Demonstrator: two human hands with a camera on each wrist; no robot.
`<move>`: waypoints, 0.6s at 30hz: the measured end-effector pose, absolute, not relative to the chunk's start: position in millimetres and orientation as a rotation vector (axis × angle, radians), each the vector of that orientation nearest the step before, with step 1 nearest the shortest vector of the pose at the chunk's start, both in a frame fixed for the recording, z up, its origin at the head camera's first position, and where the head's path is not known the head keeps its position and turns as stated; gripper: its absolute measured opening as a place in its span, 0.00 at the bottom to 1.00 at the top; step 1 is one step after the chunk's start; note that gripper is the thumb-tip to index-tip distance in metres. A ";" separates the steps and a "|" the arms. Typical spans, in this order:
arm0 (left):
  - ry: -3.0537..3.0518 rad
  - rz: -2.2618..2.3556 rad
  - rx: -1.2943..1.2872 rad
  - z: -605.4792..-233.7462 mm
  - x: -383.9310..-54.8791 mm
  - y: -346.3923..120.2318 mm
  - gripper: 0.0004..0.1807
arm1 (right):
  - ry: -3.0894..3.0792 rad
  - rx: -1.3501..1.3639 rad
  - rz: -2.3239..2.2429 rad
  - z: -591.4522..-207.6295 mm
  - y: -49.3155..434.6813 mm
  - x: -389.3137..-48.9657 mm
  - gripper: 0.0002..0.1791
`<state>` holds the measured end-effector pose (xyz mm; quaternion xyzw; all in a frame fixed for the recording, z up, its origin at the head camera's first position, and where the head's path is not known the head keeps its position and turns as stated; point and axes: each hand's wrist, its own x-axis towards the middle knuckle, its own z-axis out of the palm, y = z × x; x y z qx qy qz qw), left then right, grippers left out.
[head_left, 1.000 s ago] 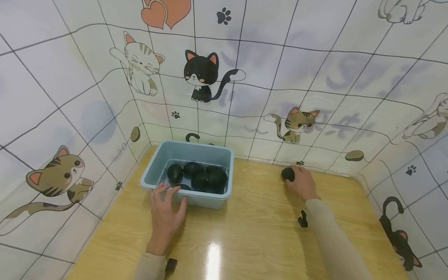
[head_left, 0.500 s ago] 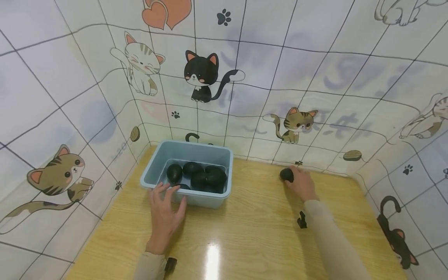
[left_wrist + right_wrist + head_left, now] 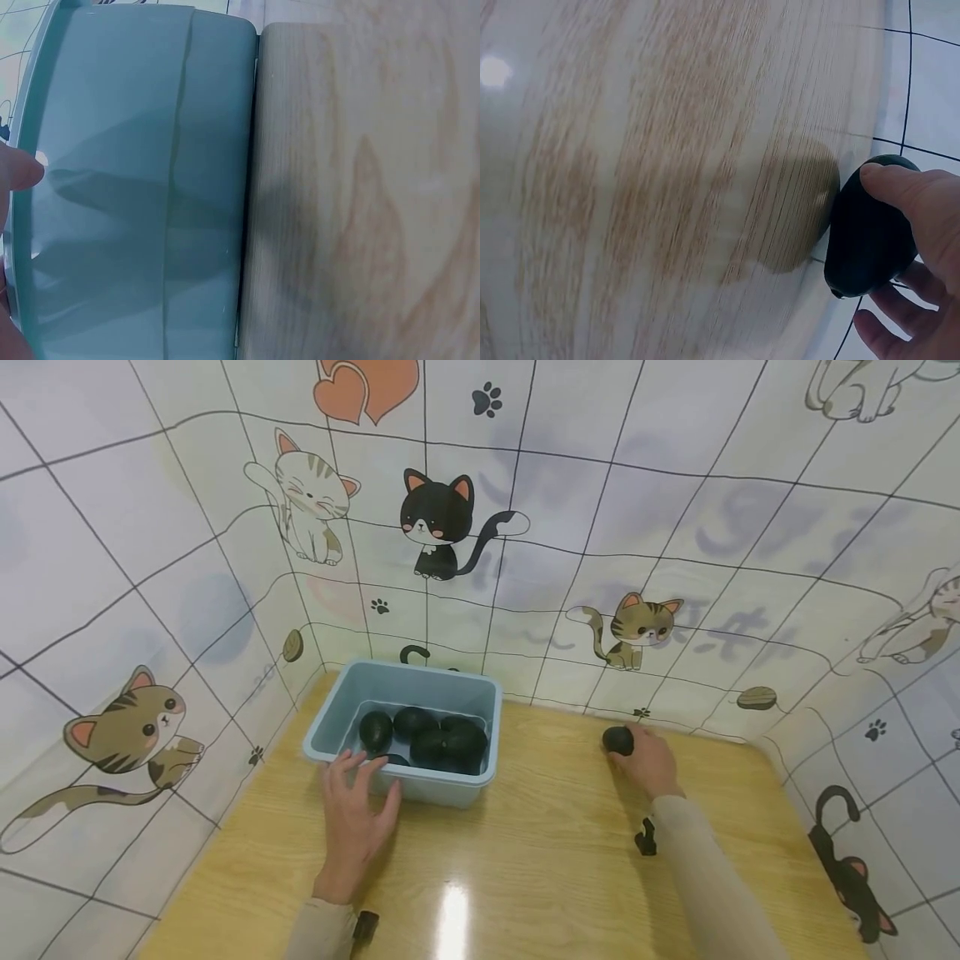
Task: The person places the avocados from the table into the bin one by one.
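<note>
On the right side of the table, my right hand point(image 3: 651, 760) holds a dark avocado point(image 3: 618, 741) between thumb and fingers. The right wrist view shows the thumb across the top of this avocado point(image 3: 871, 232), its stem end pointing down; whether it touches the table is hard to tell. A pale blue plastic bin point(image 3: 420, 789) stands at the left with several dark avocados point(image 3: 431, 747) inside. My left hand point(image 3: 356, 822) rests its spread, relaxed fingertips on the bin's front rim. One fingertip point(image 3: 28, 171) shows at the rim in the left wrist view.
The wooden table point(image 3: 517, 860) meets a cat-patterned wall covering point(image 3: 525, 568) at the back and both sides. The bin sits close to the back left corner. A dark wrist strap piece point(image 3: 646, 837) shows beside the right sleeve.
The view shifts slightly. Both hands stay almost in place: the left at the bin's rim, the right on the avocado.
</note>
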<state>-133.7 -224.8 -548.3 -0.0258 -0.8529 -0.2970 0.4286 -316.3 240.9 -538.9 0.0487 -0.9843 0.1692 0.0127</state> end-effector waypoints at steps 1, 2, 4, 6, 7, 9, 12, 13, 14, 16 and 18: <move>-2.126 -0.742 -0.065 -548.2 -133.9 -224.2 0.20 | -3.067 0.152 0.532 -539.3 241.7 -316.0 0.41; -2.120 -0.742 -0.068 -548.1 -134.1 -223.7 0.20 | -3.064 0.152 0.536 -539.5 242.4 -315.5 0.41; -2.115 -0.744 -0.071 -547.7 -134.3 -222.9 0.20 | -3.060 0.147 0.559 -540.1 244.2 -314.5 0.42; -2.122 -0.742 -0.071 -547.1 -134.7 -222.6 0.20 | -3.050 0.141 0.608 -540.4 245.8 -313.0 0.42; -2.128 -0.739 -0.070 -547.1 -134.7 -222.7 0.20 | -3.046 0.137 0.636 -540.2 246.7 -312.3 0.42; -2.135 -0.741 -0.070 -547.4 -134.9 -222.7 0.20 | -3.041 0.120 0.703 -539.9 248.7 -311.3 0.43; -2.146 -0.749 -0.065 -548.9 -134.7 -222.7 0.20 | -3.038 0.095 0.794 -538.3 251.0 -310.2 0.44; -2.148 -0.752 -0.063 -549.4 -134.5 -222.7 0.20 | -3.037 0.088 0.813 -538.2 251.6 -310.4 0.44; -2.150 -0.755 -0.060 -550.1 -134.3 -222.7 0.20 | -3.034 0.086 0.832 -537.8 251.9 -310.6 0.44; -2.156 -0.758 -0.052 -550.5 -134.1 -222.7 0.20 | -3.024 0.091 0.857 -536.7 251.8 -311.2 0.44; -2.164 -0.758 -0.045 -550.2 -134.1 -223.0 0.20 | -3.006 0.106 0.870 -535.9 251.1 -312.5 0.44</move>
